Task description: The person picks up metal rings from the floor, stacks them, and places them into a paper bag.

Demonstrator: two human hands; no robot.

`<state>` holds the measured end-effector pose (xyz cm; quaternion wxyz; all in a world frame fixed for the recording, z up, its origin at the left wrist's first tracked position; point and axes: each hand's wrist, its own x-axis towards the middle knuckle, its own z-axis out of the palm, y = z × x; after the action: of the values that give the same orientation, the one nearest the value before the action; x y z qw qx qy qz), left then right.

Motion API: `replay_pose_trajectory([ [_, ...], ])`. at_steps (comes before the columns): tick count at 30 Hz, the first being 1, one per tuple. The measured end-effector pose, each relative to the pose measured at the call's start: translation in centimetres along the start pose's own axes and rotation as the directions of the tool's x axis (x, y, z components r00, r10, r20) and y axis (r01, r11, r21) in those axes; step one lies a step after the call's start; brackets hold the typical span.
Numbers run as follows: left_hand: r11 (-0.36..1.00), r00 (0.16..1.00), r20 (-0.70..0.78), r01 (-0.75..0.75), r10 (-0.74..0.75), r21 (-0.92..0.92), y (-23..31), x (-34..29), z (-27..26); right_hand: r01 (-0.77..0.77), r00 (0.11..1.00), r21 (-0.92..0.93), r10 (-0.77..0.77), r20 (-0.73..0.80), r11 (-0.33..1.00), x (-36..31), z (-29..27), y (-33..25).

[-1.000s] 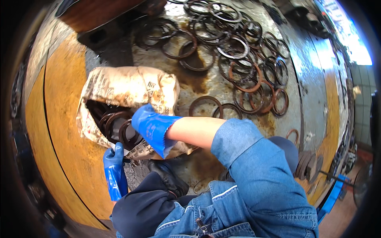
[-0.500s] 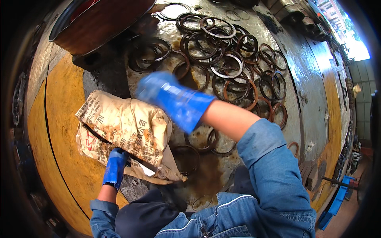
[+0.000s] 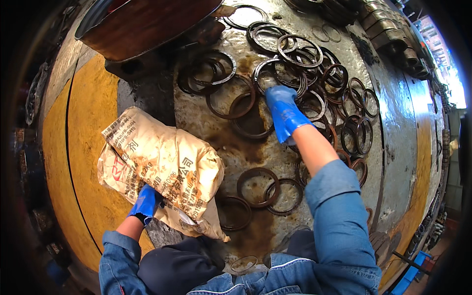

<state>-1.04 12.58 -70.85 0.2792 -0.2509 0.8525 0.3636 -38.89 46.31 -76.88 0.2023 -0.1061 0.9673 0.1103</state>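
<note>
left hand (image 3: pixel 147 198) at sack (image 3: pixel 172 152) | right hand (image 3: pixel 283 108) at rings (image 3: pixel 302 83) (can't tell either grip) | rusty drum (image 3: pixel 147 34) beyond

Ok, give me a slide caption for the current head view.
Blue-gloved right hand at a cluster of rings, with the left hand at a stained paper sack.

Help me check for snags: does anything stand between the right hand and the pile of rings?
Nothing visible does: the right hand overlaps the pile of rings in this view, though contact is unclear.
</note>
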Motion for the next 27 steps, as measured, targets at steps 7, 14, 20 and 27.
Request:
replay_pose_trajectory([
  [7,0.992,0.998,-0.005,0.067,-0.068,-0.111,3.3,-0.8,-0.6,0.260,0.937,0.782,-0.344,-0.062,0.566,-6.9,-5.0,6.0],
  [14,0.964,1.000,-0.004,0.003,-0.004,-0.266,-0.5,0.4,0.1,0.555,0.832,0.610,-0.366,-0.417,0.566,-5.9,-8.9,-2.3],
  [20,0.970,1.000,-0.019,-0.012,0.008,-0.241,-1.3,1.6,1.3,0.244,0.957,0.341,-0.169,-0.234,0.908,4.1,-4.0,-13.9],
  [27,0.985,0.985,-0.040,-0.166,0.168,0.053,-0.7,-0.2,-0.4,0.282,0.955,0.020,-0.283,0.086,0.959,4.1,-6.8,-16.9],
])
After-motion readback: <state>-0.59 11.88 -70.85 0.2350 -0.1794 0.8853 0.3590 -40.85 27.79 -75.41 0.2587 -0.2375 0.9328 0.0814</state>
